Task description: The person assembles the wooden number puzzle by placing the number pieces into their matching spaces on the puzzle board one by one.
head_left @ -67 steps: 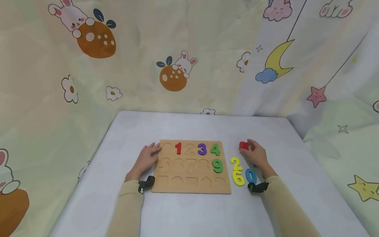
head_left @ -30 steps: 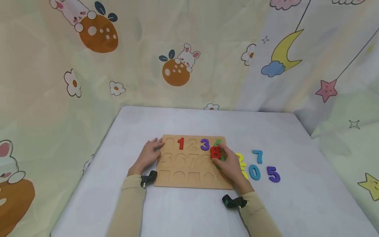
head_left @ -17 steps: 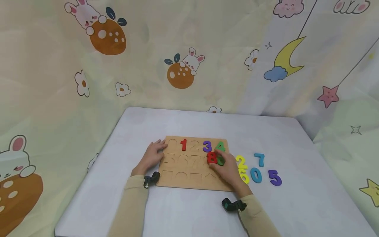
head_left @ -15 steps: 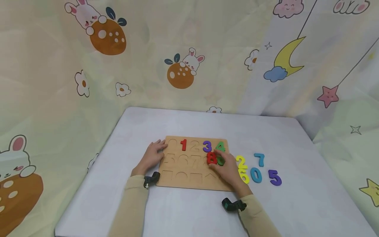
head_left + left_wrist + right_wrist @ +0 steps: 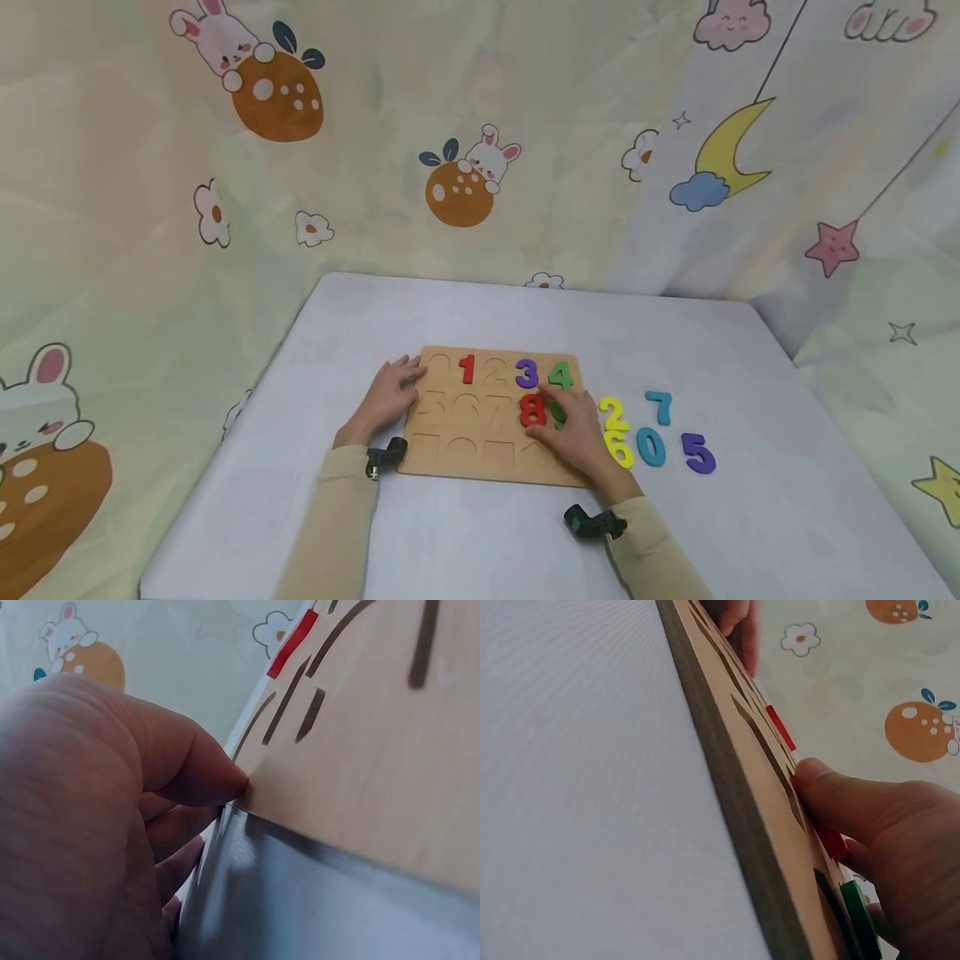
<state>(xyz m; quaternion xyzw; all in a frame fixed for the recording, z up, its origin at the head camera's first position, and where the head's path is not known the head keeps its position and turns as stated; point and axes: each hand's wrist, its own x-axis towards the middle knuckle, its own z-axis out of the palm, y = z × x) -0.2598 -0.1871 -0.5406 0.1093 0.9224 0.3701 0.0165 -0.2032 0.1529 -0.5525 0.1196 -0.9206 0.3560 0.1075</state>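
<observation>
A wooden number puzzle board [image 5: 468,433] lies on the table. My left hand [image 5: 386,397] rests at its left edge, fingers extended and thumb touching the rim in the left wrist view. My right hand [image 5: 577,423] pinches a red number 8 [image 5: 532,410] between thumb and fingers, over the second row's recess beside the green 9 [image 5: 557,412]. In the right wrist view the red 8 [image 5: 831,841] stands above the board surface; how deep it sits I cannot tell. A red 1 [image 5: 467,369], purple 3 [image 5: 527,373] and green 4 [image 5: 560,375] sit in the top row.
To the right of the board lie a yellow 2 [image 5: 612,412], a yellow 6 [image 5: 618,448], a blue 0 [image 5: 651,447], a blue 7 [image 5: 659,407] and a purple 5 [image 5: 698,453]. A printed cloth [image 5: 360,125] hangs behind the white table [image 5: 465,312].
My right hand has carried the red 8 left from the table onto the board, then shifted it slightly over its recess. My left hand has stayed at the board's left edge.
</observation>
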